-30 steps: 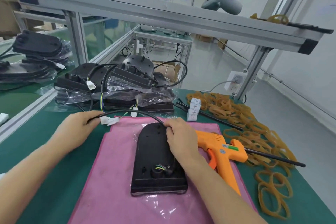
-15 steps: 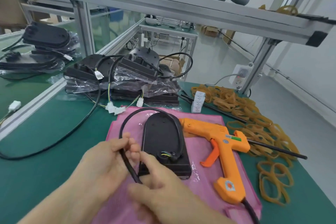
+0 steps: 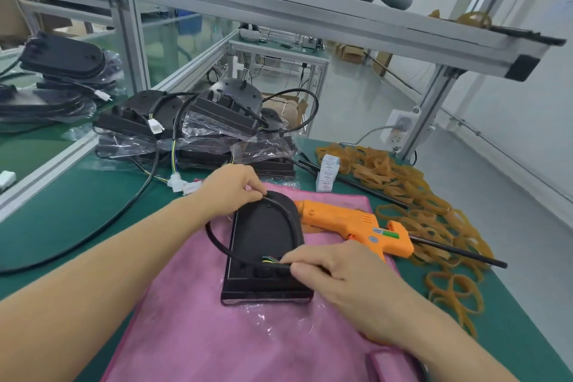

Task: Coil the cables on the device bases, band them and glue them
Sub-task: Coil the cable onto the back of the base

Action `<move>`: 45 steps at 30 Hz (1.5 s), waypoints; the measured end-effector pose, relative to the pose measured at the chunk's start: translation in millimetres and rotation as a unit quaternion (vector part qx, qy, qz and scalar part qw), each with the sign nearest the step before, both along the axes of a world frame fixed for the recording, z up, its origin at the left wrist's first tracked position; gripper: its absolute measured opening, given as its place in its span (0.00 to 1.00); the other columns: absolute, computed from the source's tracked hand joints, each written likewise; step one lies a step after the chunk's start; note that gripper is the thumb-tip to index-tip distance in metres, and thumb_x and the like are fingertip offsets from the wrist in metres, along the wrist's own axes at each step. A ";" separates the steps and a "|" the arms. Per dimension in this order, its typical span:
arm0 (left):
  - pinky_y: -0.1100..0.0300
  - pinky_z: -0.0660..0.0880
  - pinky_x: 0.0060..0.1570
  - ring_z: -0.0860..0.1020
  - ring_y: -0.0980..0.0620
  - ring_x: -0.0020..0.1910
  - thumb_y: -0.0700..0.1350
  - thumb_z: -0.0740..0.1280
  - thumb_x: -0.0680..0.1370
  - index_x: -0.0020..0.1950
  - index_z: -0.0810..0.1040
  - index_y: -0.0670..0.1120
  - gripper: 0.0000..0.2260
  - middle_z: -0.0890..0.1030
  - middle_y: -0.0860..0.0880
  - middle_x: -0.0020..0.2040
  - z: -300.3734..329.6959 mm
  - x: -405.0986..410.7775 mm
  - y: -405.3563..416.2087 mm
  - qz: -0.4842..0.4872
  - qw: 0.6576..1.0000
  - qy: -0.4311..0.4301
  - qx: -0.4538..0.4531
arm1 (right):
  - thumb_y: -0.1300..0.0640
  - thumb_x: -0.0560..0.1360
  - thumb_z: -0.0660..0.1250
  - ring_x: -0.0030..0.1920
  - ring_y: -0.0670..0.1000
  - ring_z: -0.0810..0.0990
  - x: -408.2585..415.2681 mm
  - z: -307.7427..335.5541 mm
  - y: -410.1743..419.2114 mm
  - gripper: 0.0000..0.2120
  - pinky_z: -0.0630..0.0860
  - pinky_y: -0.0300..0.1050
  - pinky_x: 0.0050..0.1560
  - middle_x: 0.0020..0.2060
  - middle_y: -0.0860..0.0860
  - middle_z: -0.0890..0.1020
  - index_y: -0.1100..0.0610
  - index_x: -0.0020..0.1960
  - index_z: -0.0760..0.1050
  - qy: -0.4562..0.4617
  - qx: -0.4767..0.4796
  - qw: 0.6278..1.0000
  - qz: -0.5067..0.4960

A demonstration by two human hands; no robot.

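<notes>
A black device base lies flat on a pink cloth, rounded end away from me. Its black cable loops round the base's far edge and left side. My left hand pinches the cable at the base's rounded top. My right hand pinches the cable near the coloured wires at the base's lower middle. An orange glue gun lies just right of the base. Tan rubber bands are heaped further right.
A pile of black bases in clear bags sits behind the cloth, with loose cables and white connectors. A long cable trails left over the green table. An aluminium frame spans overhead. A black rod crosses the bands.
My left hand has moved from the base's near-left side up to its rounded top. My right hand has shifted onto the cable by the wires. The loop now lies tighter round the base.
</notes>
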State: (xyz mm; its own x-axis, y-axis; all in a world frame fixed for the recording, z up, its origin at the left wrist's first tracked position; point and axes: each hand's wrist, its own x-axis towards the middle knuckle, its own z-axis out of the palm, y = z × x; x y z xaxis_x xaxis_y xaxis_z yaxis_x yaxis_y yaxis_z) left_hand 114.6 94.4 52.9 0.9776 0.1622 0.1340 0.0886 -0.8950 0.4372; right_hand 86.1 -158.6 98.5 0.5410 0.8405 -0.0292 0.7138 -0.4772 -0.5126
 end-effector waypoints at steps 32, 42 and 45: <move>0.74 0.73 0.36 0.79 0.57 0.38 0.27 0.65 0.73 0.48 0.85 0.42 0.14 0.84 0.46 0.42 -18.7 -27.4 -30.1 0.189 0.924 -0.112 -0.313 | 0.56 0.75 0.66 0.40 0.55 0.80 -0.9 -69.4 25.4 0.12 0.76 0.50 0.32 0.40 0.51 0.78 0.52 0.57 0.82 -0.156 0.153 0.975 -0.042; 0.80 0.69 0.47 0.80 0.68 0.44 0.29 0.70 0.72 0.41 0.85 0.51 0.16 0.84 0.61 0.43 -33.3 -117.0 -42.9 0.134 0.937 -0.168 -0.275 | 0.56 0.77 0.67 0.42 0.50 0.76 18.5 -67.3 20.5 0.12 0.74 0.53 0.45 0.40 0.49 0.73 0.54 0.60 0.80 -0.083 0.144 0.985 0.038; 0.79 0.68 0.53 0.79 0.68 0.51 0.27 0.70 0.69 0.44 0.84 0.55 0.21 0.84 0.64 0.47 -37.3 -131.2 -44.9 0.080 0.941 -0.164 -0.285 | 0.54 0.72 0.72 0.43 0.41 0.72 23.3 -63.8 11.5 0.23 0.72 0.38 0.45 0.42 0.44 0.69 0.52 0.66 0.75 -0.049 0.120 0.988 0.082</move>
State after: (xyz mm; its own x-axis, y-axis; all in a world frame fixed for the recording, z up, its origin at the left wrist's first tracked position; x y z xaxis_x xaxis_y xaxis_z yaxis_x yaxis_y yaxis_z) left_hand -16.5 49.5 15.6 0.8551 0.4417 0.2715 -0.0210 -0.4937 0.8694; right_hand 109.4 -147.1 34.7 0.3880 0.8933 0.2270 0.8232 -0.2251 -0.5212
